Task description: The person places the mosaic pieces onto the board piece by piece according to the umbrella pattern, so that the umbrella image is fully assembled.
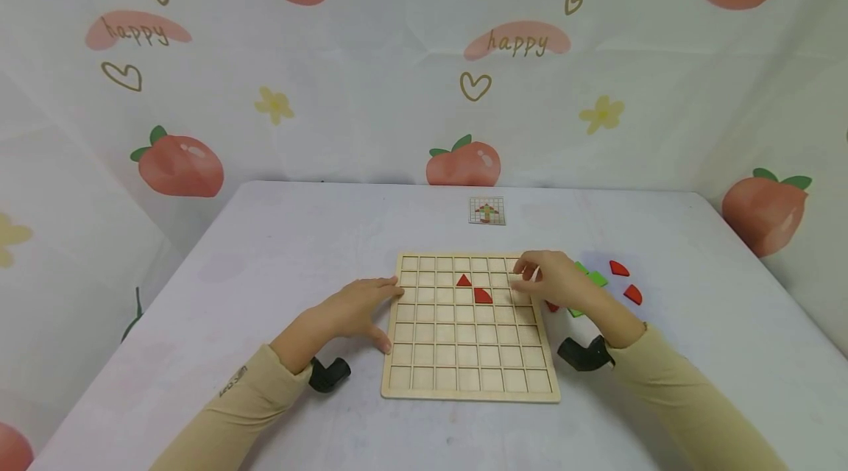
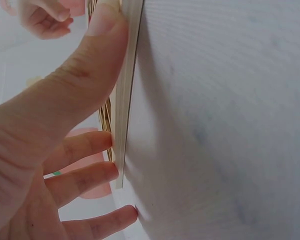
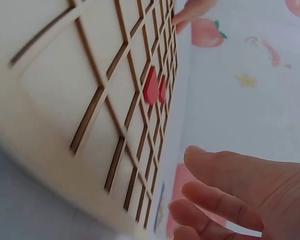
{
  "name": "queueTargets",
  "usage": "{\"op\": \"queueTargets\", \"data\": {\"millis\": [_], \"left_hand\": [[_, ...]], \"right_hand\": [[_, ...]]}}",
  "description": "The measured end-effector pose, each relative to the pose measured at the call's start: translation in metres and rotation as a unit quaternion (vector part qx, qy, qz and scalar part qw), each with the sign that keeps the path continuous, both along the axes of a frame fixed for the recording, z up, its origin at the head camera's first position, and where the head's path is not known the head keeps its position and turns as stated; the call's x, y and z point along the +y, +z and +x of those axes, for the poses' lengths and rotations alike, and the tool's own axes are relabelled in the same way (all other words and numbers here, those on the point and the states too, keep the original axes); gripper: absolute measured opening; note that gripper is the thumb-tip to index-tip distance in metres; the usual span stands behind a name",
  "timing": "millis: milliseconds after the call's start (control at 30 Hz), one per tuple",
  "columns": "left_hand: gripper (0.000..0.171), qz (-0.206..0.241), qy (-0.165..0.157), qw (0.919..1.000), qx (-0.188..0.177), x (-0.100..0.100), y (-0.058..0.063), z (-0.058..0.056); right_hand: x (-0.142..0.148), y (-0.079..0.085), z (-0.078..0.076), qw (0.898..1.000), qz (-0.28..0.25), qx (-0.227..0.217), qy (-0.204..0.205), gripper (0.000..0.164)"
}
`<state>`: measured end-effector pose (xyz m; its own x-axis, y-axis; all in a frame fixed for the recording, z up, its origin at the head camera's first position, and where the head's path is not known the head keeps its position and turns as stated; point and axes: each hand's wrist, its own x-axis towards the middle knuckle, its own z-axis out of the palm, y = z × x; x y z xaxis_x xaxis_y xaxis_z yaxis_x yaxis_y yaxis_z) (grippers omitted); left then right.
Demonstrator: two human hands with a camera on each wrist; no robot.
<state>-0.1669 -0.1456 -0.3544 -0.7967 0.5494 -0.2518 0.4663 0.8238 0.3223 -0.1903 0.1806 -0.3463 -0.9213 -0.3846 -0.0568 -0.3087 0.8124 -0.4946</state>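
A square wooden grid board [image 1: 470, 335] lies on the table. Two red pieces sit in its cells: a triangle [image 1: 464, 281] and a quarter circle [image 1: 483, 296] just below and right of it. Along the board's left edge, my left hand [image 1: 351, 309] rests with fingers spread, the thumb at the rim in the left wrist view. Over the upper right part of the board hovers my right hand [image 1: 556, 281], its fingers loosely bent and nothing visible between them in the right wrist view [image 3: 225, 195].
Right of the board lie several loose pieces, among them a green square [image 1: 598, 278], a red quarter circle [image 1: 619, 268] and another red quarter circle [image 1: 633, 294]. My right forearm partly covers this group. A small pattern card [image 1: 486, 211] lies behind the board.
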Motion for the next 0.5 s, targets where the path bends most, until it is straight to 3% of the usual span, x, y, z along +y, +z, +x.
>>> {"op": "queueTargets", "data": {"millis": [500], "left_hand": [[0.089,-0.002,-0.001,1.0000,0.000,0.000,0.000,0.000]], "right_hand": [[0.037,-0.009,0.012,0.998,0.032,-0.037,-0.037,0.030]]}}
